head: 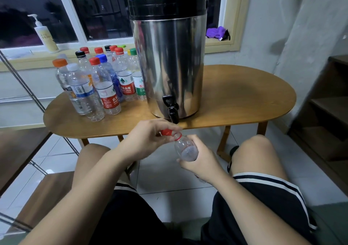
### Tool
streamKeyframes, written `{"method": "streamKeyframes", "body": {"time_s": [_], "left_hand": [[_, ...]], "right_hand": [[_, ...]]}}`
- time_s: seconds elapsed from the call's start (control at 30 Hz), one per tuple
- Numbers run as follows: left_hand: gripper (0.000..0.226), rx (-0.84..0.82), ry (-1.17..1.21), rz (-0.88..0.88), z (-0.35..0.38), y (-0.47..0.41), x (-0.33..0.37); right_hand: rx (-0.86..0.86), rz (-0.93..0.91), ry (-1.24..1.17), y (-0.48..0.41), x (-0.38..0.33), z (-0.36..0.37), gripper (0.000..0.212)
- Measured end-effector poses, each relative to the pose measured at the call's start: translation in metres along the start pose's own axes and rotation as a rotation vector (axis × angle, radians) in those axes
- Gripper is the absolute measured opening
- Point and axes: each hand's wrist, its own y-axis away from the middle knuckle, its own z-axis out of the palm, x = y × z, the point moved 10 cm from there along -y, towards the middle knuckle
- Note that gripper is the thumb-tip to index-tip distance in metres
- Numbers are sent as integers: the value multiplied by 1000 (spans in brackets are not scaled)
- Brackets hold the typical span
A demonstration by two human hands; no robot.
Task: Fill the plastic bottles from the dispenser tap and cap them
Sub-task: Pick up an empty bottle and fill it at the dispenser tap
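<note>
My left hand (148, 137) pinched the red cap (166, 132) between thumb and fingertips, right at the mouth of the clear plastic bottle (185, 149). Whether the cap sat on the thread or just beside it, I could not tell. My right hand (199, 160) was wrapped round the bottle's body, fingers curled, holding it tilted with the neck pointing up and to the left. A red ring showed on the neck just below the cap. All of it hung in the air between my 2 knees, in front of the table's near edge and just below the black tap (172, 109).

That tap stuck out from the foot of the steel dispenser (169, 56), which stood upright under its black lid on the wooden table (244, 98). Left of the dispenser, a tight cluster of capped bottles (98, 86) stood on the table, with caps in red, blue, black, orange, white and green. Behind them on the windowsill stood a white pump bottle (46, 35). On the sill right of the dispenser lay a purple cloth (216, 32). Black shorts (263, 207) with white stripes covered my thighs.
</note>
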Motion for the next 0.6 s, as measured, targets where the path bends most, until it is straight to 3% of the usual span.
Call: {"method": "streamKeyframes", "body": {"time_s": [0.13, 0.27, 0.6], "left_hand": [[45, 151, -52, -128, -25, -1, -24], [44, 297, -238, -294, -45, -12, -68], [36, 279, -255, -344, -31, -37, -114]], "right_hand": [[69, 34, 21, -2, 5, -1, 60], [133, 76, 10, -8, 20, 3, 60], [150, 116, 24, -20, 26, 11, 59]]}}
